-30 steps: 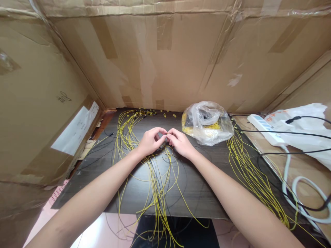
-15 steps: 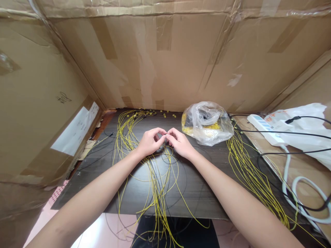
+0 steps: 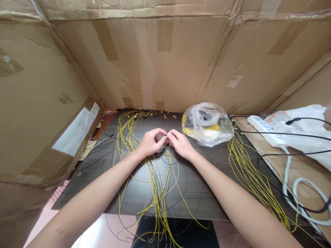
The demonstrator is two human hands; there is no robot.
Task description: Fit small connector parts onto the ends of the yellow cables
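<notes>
My left hand (image 3: 153, 141) and my right hand (image 3: 179, 143) meet fingertip to fingertip above the middle of the dark tabletop (image 3: 207, 186). Both pinch at a tiny piece between the thumbs and forefingers, too small and covered to make out. Thin yellow wires (image 3: 157, 182) run from under the hands towards me and hang over the table's front edge. Left of my left hand, another bunch of yellow wires (image 3: 124, 134) curves to the back, where dark ends and small yellow pieces (image 3: 164, 116) lie.
A clear plastic bag (image 3: 209, 129) with yellow pieces stands behind my right hand. More yellow wires (image 3: 248, 175) lie at the right. Beyond them are a white power strip (image 3: 266, 131), black cords and a white plastic bag (image 3: 305, 117). Cardboard walls (image 3: 144, 62) close in the back and sides.
The fingertips have shifted very slightly around the small piece they pinch. The wires and the bag stay as they were; the view has moved a little.
</notes>
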